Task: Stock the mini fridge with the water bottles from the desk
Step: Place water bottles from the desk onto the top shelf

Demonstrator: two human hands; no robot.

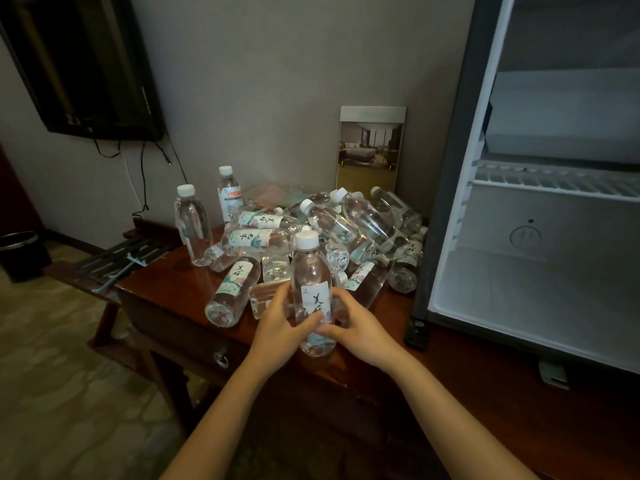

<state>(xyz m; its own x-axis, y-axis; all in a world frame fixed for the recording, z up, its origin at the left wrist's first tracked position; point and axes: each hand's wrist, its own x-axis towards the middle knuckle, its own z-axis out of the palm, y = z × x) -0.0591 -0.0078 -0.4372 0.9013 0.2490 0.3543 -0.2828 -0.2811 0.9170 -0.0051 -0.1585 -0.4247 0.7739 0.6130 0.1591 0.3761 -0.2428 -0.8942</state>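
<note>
— On the desk (166,282), what do you see?

— Dark red polished wood, set against a grey wall. A heap (346,230) of clear water bottles lies across its back and right side, most on their sides and crossing one another. Two more (192,226) stand upright at the heap's left edge.

— And round about?

— A fridge (540,271) stands open at the desk's right end, white inside, with a wire shelf (554,181) across it. A framed photo (370,150) leans on the wall behind the heap. A TV (79,71) hangs at the upper left with cables trailing down. A dark bin (20,251) sits on the patterned carpet at the far left.

— Where is the bottle (310,271) in hand?

— Near the desk's front edge, just before the heap, upright. I cannot tell whether its base touches the wood.

— How does it look?

— Clear, full, with a white ribbed cap. Its white label has black brushed characters and a teal pattern at the foot.

— And the grip?

— Both hands have it. The left hand (280,327) wraps its lower half from the left, thumb across the label. The right hand (360,327) curls round it from the right, fingertips meeting the left thumb at the front.
</note>
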